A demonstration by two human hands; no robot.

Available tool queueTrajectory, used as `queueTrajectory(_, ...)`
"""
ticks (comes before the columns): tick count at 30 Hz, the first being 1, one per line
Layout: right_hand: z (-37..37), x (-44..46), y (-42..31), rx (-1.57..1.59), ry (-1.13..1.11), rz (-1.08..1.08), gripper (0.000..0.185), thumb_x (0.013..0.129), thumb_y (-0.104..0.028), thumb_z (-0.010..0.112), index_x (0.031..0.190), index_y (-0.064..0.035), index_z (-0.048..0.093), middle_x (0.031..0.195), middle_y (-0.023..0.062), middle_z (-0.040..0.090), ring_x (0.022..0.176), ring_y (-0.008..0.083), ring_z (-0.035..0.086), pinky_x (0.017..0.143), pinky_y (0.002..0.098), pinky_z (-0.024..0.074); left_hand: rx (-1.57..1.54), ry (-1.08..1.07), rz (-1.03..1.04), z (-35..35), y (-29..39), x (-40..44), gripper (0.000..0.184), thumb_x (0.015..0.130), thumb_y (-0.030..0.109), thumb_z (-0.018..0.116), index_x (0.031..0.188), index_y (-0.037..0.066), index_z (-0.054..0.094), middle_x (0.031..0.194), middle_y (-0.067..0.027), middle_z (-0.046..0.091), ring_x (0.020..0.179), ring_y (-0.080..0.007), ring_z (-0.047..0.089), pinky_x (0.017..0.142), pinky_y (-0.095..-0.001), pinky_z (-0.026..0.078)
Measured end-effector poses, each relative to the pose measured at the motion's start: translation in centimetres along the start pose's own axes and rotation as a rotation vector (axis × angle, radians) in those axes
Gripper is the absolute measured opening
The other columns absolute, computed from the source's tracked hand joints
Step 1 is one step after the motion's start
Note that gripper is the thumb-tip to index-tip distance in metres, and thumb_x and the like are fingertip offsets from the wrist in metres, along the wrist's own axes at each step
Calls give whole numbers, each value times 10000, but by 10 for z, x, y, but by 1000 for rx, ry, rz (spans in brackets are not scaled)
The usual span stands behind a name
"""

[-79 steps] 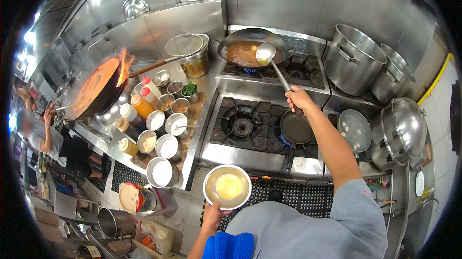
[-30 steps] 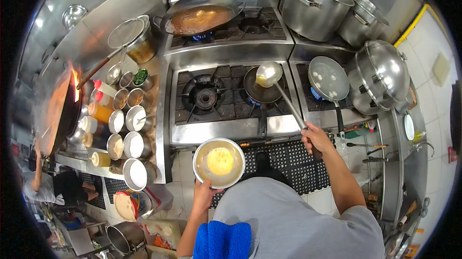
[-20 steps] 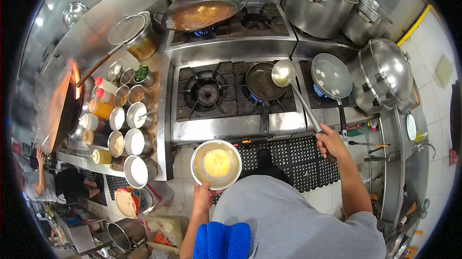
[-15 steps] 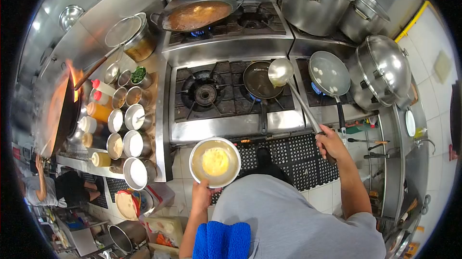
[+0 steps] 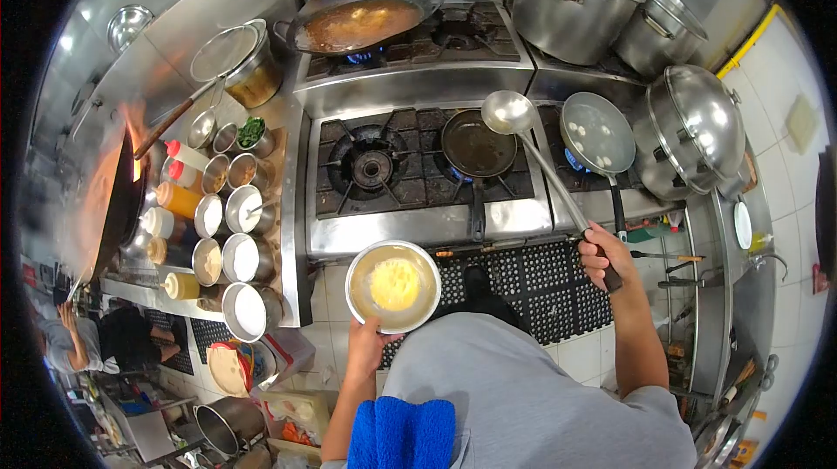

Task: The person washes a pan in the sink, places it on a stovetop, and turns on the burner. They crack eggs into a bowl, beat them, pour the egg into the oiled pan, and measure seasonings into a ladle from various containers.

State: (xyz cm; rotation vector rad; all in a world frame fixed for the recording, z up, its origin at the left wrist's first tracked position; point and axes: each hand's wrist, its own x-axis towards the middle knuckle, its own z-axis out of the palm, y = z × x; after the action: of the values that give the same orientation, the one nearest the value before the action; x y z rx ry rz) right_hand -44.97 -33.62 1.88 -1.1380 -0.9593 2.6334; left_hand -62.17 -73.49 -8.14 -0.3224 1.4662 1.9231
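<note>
My left hand (image 5: pixel 368 344) grips the rim of a steel bowl (image 5: pixel 356 312) that holds a yellow, egg-like mixture (image 5: pixel 395 284). In my right hand (image 5: pixel 605 255) is the long handle of a ladle (image 5: pixel 509 112). The ladle's head hangs over the upper right edge of a small dark frying pan (image 5: pixel 478 145) on a lit burner. That pan has a thin, shiny layer in it. A grey frying pan (image 5: pixel 596 131) to the right, over a blue flame, has several small pale pieces inside.
A wok (image 5: pixel 357 26) of reddish-brown liquid heats on the back stove. Large stockpots (image 5: pixel 575 11) stand at the back right. Squeeze bottles (image 5: pixel 179 199) and seasoning containers (image 5: pixel 244 258) crowd the left counter. Beyond, another person (image 5: pixel 74 334) works near a flaming wok (image 5: pixel 113 199).
The ladle's head has risen slightly away from the small pan, and my right hand has shifted a little right and down. The bowl has moved slightly.
</note>
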Motion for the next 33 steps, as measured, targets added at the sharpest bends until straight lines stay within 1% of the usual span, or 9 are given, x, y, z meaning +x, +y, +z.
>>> queueTrajectory(9,87,23,-59,-167,-126,-90,273,937,-180,475,1195,-166,389,622,-14,435,390,55,369,296,223,325,-36,21,7,-19,-17,11,423,833,70,445,1241,-32,400,1101,-199,575,884,-312,644,636,-388,592)
queueTrajectory(12,147,38,-84,-270,-227,-137,230,930,-188,487,1149,-154,424,617,-27,421,413,34,369,308,197,295,-8,0,-19,-17,-12,4,481,831,46,418,1304,24,333,1162,-163,534,927,-281,626,642,-358,584)
queueTrajectory(14,180,59,-99,-418,-227,-201,245,915,-188,511,1142,-135,435,620,-33,428,421,25,371,313,187,290,-78,114,50,-10,-6,-7,408,831,56,456,1224,-44,417,1068,-198,592,843,-294,656,597,-356,593)
queueTrajectory(19,231,123,-111,-772,-285,-375,530,874,-161,542,1354,-87,329,628,-24,462,425,44,413,339,213,350,-163,129,19,-33,-22,-15,466,822,23,422,1281,10,341,1159,-186,534,901,-297,642,611,-368,596)
queueTrajectory(24,257,158,-102,-1205,-117,-615,557,839,-155,548,1353,-41,366,631,13,492,443,100,471,406,287,413,-223,259,97,-40,-31,-30,483,830,36,441,1294,10,313,1134,-195,544,874,-301,647,569,-360,594)
queueTrajectory(28,277,145,-95,-1497,69,-820,601,833,-172,566,1387,-134,337,776,162,632,589,265,622,597,378,494,-284,264,125,-49,-31,-35,481,837,52,468,1295,19,325,1140,-186,543,871,-302,647,558,-353,591)
queueTrajectory(29,277,147,-93,-1498,66,-822,601,833,-172,566,1387,-134,337,776,162,632,589,265,622,597,378,494,-296,269,128,-50,-30,-36,479,838,57,476,1293,20,331,1141,-187,543,869,-304,647,554,-350,590)
queueTrajectory(31,272,159,-88,-1592,124,-1181,608,836,-187,588,1390,-206,337,866,210,640,744,358,631,681,422,490,-294,283,131,-50,-26,-39,477,836,59,480,1288,15,337,1139,-188,545,859,-302,649,553,-347,589)
queueTrajectory(33,269,177,-76,-1501,91,-1202,611,841,-186,587,1393,-224,329,859,211,640,776,378,620,691,438,483,-283,289,132,-51,-22,-38,474,834,62,485,1283,10,342,1137,-189,547,849,-300,650,552,-344,588)
